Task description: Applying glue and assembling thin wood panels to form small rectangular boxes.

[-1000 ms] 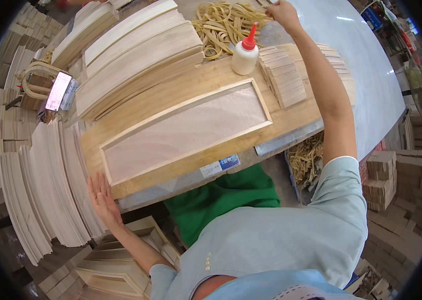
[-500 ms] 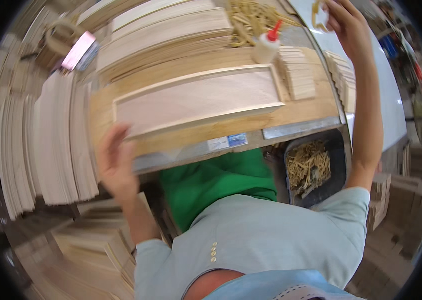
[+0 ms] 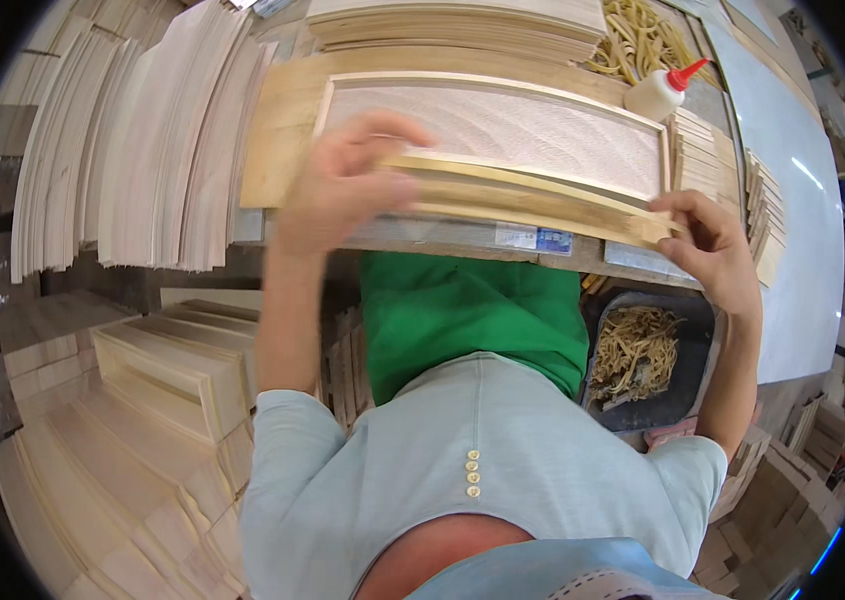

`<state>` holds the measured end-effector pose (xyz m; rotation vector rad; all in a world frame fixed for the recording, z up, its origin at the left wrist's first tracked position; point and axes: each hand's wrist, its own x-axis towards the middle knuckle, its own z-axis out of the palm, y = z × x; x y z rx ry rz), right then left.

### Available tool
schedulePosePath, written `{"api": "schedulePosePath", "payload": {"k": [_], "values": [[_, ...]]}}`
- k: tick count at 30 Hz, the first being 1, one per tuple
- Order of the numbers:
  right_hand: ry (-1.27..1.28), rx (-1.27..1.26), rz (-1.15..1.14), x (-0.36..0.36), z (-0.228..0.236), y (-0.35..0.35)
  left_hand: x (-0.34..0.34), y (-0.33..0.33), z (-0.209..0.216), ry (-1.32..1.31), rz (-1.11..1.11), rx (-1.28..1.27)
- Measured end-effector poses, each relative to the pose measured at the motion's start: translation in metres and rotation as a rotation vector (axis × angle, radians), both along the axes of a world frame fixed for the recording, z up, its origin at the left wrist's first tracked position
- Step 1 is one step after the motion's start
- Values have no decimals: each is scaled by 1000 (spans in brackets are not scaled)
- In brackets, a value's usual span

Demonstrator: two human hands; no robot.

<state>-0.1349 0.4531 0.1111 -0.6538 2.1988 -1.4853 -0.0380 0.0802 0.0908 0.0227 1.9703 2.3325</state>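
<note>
A shallow wooden frame with a pale panel lies lengthwise on the board in front of me. Along its near side, a yellow rubber band is stretched between my two hands. My left hand, smeared by motion, is at the frame's left end with thumb and fingers curled at the band. At the near right corner, the fingers of my right hand pinch the band's other end. Part of the frame's near left corner is hidden behind my left hand.
A white glue bottle with a red tip lies tilted in view beside small wood strips. Rubber bands are heaped behind it. Stacked panels stand left and far. A dark bin sits below right.
My right hand has come down from the far right with the rubber band to the frame's right end. My left hand is now at the band. The view has shifted.
</note>
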Motion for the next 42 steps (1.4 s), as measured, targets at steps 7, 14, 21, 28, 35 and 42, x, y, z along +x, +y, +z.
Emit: {"api": "schedulePosePath", "payload": {"k": [7,14,21,28,35,42], "values": [[30,189,-349,-37,-27,25,10,-100,-10,-83,283,-369],[-96,276,-279,-60,-45,18,-23,-111,-21,-172,172,-551],[-188,215,-226,-71,-51,14,-45,-115,-24,-189,39,-472],[-296,62,-334,-85,-60,9,-58,-120,-40,-191,124,-337],[-439,-194,-419,-106,-72,5,-83,-130,-67,-212,215,-6],[-525,-318,-329,-111,-85,11,-88,-143,-93,-245,173,366]]}}
